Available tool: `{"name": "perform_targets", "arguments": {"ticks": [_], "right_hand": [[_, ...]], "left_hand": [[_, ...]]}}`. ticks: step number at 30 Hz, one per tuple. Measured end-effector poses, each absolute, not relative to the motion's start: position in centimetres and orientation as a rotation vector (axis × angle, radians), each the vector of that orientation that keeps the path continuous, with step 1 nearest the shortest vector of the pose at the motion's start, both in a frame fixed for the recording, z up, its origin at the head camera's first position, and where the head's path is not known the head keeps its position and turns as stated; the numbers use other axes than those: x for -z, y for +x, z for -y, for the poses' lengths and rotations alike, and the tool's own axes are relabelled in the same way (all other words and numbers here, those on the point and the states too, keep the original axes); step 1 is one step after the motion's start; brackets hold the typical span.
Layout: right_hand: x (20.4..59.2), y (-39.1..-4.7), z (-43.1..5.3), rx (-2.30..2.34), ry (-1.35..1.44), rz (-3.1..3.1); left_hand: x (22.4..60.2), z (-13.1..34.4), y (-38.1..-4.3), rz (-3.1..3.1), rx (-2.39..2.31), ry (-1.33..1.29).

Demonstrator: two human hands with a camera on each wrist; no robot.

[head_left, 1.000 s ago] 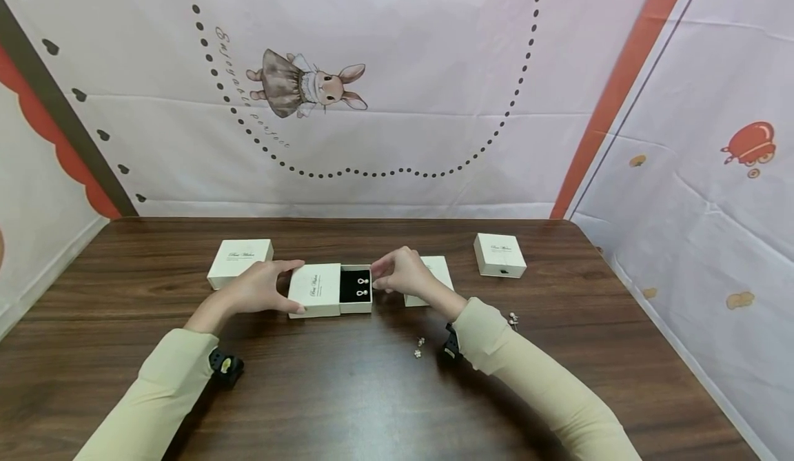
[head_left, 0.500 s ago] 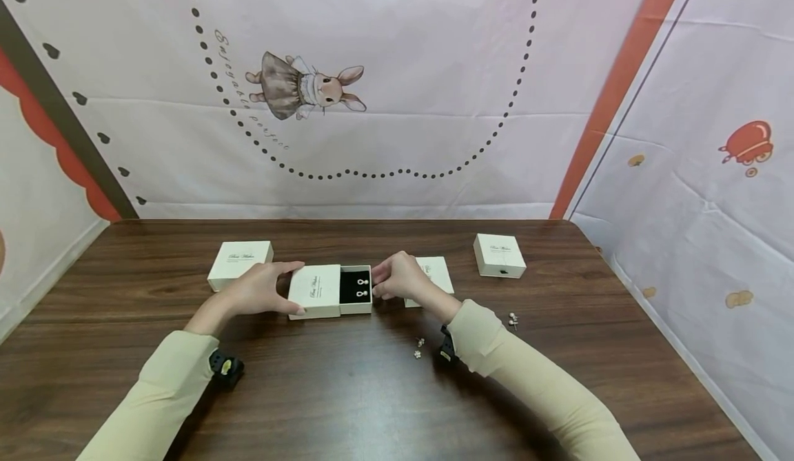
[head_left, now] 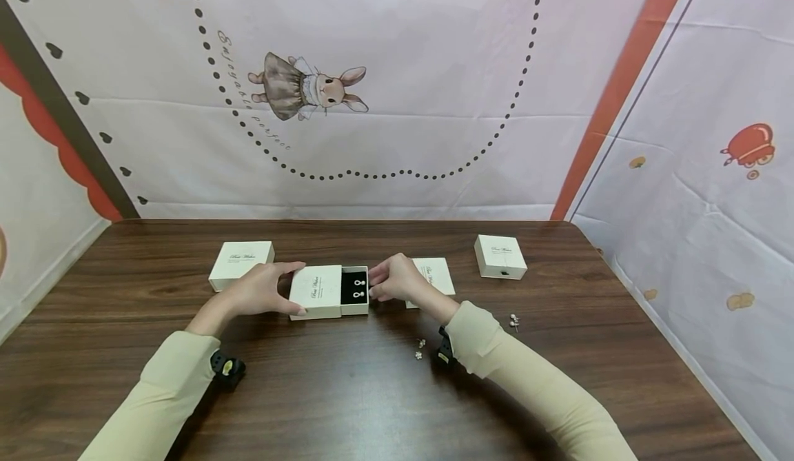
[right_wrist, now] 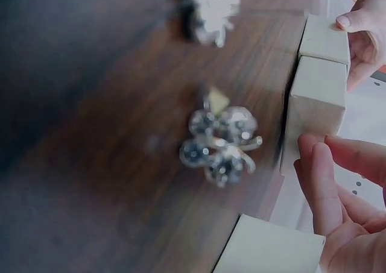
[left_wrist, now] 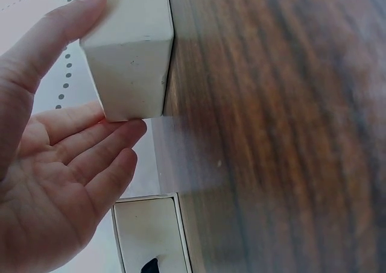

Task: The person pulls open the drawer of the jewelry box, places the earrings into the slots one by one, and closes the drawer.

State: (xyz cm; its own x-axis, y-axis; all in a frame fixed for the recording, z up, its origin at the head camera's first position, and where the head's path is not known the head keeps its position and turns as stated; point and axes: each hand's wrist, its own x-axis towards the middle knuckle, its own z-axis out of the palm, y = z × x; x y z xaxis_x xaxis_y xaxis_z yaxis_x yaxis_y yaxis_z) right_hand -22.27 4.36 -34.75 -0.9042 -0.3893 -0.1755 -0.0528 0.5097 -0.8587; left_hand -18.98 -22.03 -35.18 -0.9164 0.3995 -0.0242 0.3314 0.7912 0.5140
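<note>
A white gift box (head_left: 316,287) with script lettering lies in the middle of the table, its drawer (head_left: 354,309) part way out on the right. Two earrings (head_left: 359,289) sit on the drawer's black insert. My left hand (head_left: 263,289) grips the sleeve's left end, thumb on the near side and fingers on the far side; the left wrist view shows this end of the box (left_wrist: 129,77) up close. My right hand (head_left: 400,278) has its fingertips against the drawer's outer end (right_wrist: 310,119), fairly straight in the right wrist view.
Other white boxes stand around: one (head_left: 242,258) behind my left hand, one (head_left: 437,275) behind my right, one (head_left: 501,255) at the back right. Loose flower-like earrings (head_left: 419,349) lie before my right wrist, more earrings (head_left: 514,322) beyond the forearm. A printed cloth (head_left: 434,103) hangs behind.
The drawer has slid slightly left into its sleeve, with my right hand moving left along with it. My left hand has kept its place on the sleeve.
</note>
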Motion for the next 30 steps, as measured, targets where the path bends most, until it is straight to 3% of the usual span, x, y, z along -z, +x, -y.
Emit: {"name": "perform_targets", "arguments": {"ticks": [30], "right_hand": [[35.1,-22.2,-2.2,1.395,-0.367,-2.404]], "left_hand": [[35.2,22.1,-18.9,-2.838,-0.79,0.568]]}}
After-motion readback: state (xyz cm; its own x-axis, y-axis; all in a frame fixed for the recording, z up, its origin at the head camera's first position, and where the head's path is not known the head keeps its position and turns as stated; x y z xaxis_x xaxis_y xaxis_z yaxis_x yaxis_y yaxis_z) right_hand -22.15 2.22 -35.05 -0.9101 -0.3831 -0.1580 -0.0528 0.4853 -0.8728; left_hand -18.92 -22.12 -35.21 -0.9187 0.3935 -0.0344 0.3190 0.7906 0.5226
